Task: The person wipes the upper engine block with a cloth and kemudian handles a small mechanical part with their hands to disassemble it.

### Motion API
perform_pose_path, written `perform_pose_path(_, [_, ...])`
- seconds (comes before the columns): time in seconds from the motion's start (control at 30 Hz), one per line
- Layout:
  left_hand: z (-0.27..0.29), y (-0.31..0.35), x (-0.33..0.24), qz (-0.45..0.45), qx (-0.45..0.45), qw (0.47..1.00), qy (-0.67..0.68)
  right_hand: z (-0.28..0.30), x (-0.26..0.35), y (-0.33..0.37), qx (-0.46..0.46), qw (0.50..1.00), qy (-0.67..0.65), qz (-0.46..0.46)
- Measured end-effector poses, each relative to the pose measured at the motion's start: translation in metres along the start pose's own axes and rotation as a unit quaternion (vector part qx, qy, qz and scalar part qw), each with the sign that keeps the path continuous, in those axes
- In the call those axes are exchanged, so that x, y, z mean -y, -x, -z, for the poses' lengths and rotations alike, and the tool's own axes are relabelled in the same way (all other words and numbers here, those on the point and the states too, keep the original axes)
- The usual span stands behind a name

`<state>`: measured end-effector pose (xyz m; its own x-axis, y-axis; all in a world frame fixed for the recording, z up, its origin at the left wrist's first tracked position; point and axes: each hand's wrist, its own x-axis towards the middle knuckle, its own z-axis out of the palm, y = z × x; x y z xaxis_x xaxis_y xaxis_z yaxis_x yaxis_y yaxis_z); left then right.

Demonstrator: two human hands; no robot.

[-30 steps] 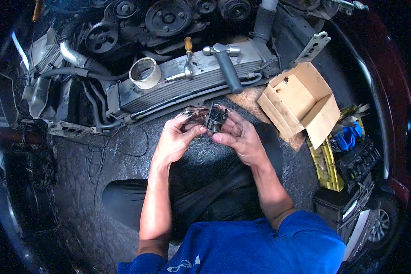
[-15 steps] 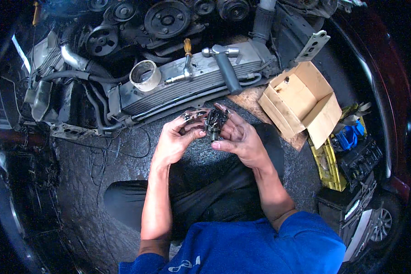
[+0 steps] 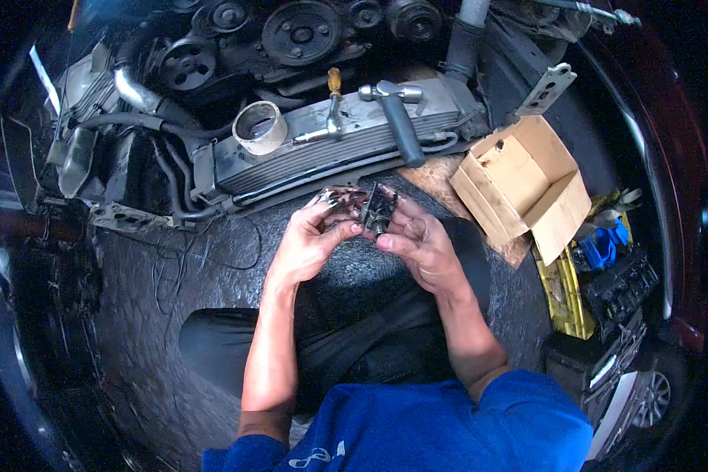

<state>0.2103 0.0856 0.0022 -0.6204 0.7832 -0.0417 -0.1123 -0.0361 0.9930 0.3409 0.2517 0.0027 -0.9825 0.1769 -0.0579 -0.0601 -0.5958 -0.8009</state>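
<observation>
A small black metal part (image 3: 378, 209), coated in grease, is held between my hands above my crossed legs. My right hand (image 3: 418, 238) cups it from the right, its thumb pressed near the lower end. On the other side, my left hand (image 3: 320, 230) is closed with thumb and fingertips against the part's left edge; black grease smears those fingers. A flat dark face of the part shows at its top, with a rounded stub below. The exact kind of part I cannot make out.
Ahead lies a radiator (image 3: 330, 157) bearing a pale ring-shaped roll (image 3: 269, 140), a ratchet with a yellow handle (image 3: 334, 82) and a hammer (image 3: 401, 130). Engine pulleys (image 3: 300, 33) stand behind. At right are an open cardboard box (image 3: 519, 177) and a yellow tray (image 3: 562, 295).
The greasy part has turned in my fingers, so a flat face now shows. Both hands stay close together around it. The whole view has shifted slightly.
</observation>
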Motion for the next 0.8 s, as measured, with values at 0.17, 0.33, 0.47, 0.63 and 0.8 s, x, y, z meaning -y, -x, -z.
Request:
perform_pose_path(0.17, [0.000, 0.000, 0.003, -0.031, 0.007, 0.999, -0.002, -0.002, -0.003, -0.001, -0.013, 0.999, 0.032, 0.012])
perform_pose_path(0.33, [0.005, -0.002, 0.009, 0.002, 0.001, 0.999, 0.052, -0.008, -0.005, 0.001, 0.000, 0.998, 0.038, 0.055])
perform_pose_path(0.47, [0.008, -0.001, 0.013, 0.010, -0.011, 0.998, 0.060, -0.009, -0.004, 0.002, 0.004, 0.998, 0.041, 0.047])
perform_pose_path(0.63, [0.005, -0.002, 0.014, -0.010, 0.000, 0.999, 0.034, -0.008, -0.005, 0.000, -0.014, 0.998, 0.017, 0.062])
perform_pose_path(0.8, [0.004, -0.001, 0.007, 0.013, 0.019, 0.999, -0.028, -0.006, -0.008, -0.002, -0.030, 0.997, 0.021, 0.074])
